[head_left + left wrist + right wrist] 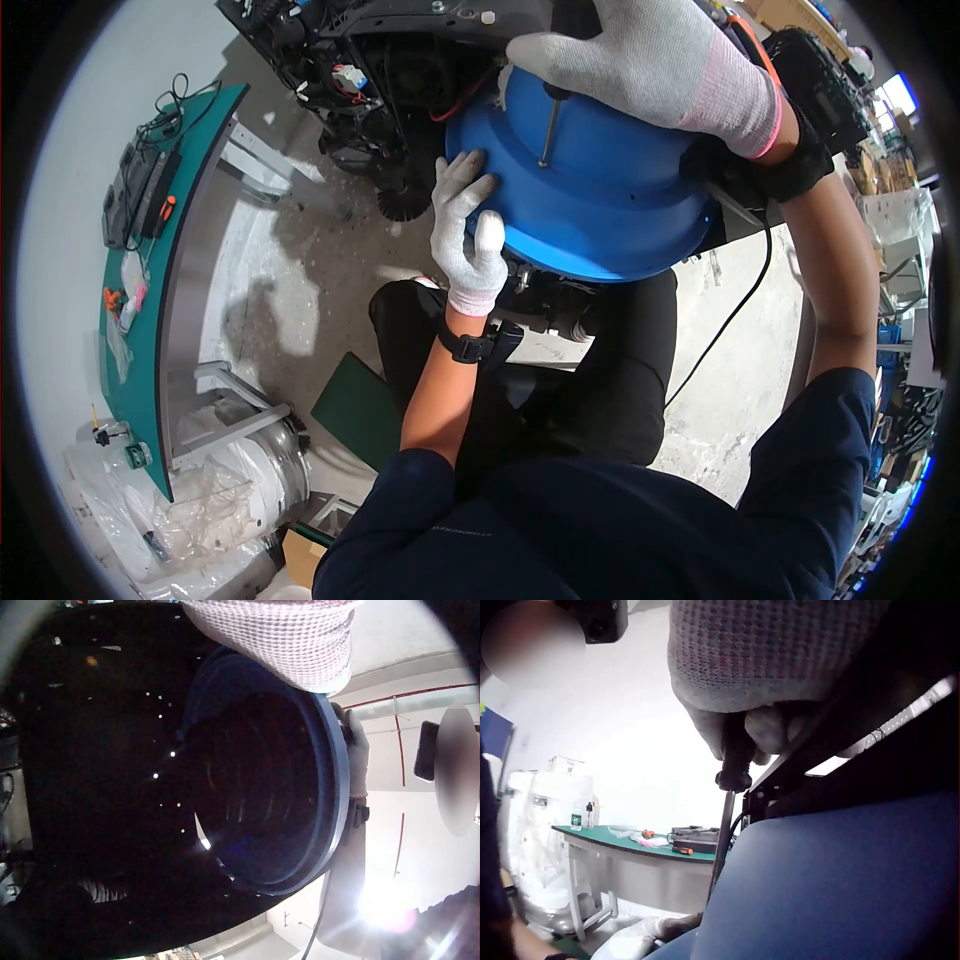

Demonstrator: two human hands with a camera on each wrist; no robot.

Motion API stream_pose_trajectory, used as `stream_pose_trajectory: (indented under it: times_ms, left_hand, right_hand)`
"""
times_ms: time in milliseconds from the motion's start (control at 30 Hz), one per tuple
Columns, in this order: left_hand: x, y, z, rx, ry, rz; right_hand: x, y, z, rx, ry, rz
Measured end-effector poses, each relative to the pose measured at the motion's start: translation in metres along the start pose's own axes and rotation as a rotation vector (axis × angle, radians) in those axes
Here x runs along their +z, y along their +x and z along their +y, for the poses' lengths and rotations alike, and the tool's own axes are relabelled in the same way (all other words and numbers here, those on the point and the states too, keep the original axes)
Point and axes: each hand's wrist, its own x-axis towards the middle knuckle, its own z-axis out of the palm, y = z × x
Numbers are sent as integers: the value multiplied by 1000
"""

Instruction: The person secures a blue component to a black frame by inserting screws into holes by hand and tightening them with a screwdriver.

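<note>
My gloved right hand [655, 70] grips the dark handle of a screwdriver [551, 130] over a large round blue plastic part [610, 235]. The screwdriver's thin shaft runs down to the blue surface, its tip at a small spot on the sloping inner wall. In the right wrist view, curled fingers [765, 729] wrap the handle. My left hand [465, 235], also gloved, rests on the left rim of the blue part, its fingers extended along the edge and its thumb near the rim. The left wrist view shows the part's dark underside.
Black machinery [400, 80] with wires and a round brush [403, 203] surrounds the blue part. At left stands a green-topped table [190, 180] holding a grey device [128, 195] and an orange-handled tool [165, 215]. A black cable [735, 320] hangs at right. Plastic-wrapped items [220, 490] lie below the table.
</note>
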Motion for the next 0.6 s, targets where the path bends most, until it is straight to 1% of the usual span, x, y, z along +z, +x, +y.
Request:
stream_pose_trajectory:
  times_ms: [33,67,133,167,233,267,333,367,433,467,533,567,600]
  left_hand:
    - [0,0,0,1,1,0]
    - [0,0,0,-1,2,-1]
    - [1,0,1,-3,3,-2]
    - [1,0,1,0,1,5]
    - [0,1,2,6,3,13]
    - [0,1,2,5,5,10]
    - [1,1,3,8,-2,6]
    - [1,1,3,4,2,2]
    - [0,0,0,15,20,-1]
    - [0,0,0,15,19,-5]
    - [0,1,3,14,42,3]
    - [0,2,3,19,46,2]
    - [-1,2,3,22,47,3]
  right_hand:
    - [-6,1,-4,151,113,-123]
    - [1,2,5,150,112,-122]
    - [23,2,34,-159,-48,79]
    - [24,3,36,-160,-46,78]
    - [24,4,37,-236,-66,109]
    - [24,3,35,-236,-68,112]
    - [22,-2,27,-81,129,34]
    - [20,-5,20,-79,125,36]
    - [15,-9,8,-79,1,17]
    - [17,-6,15,-75,3,19]
    - [25,1,35,-169,145,16]
    - [24,0,29,-170,148,16]
    - [20,-2,18,-87,165,-13]
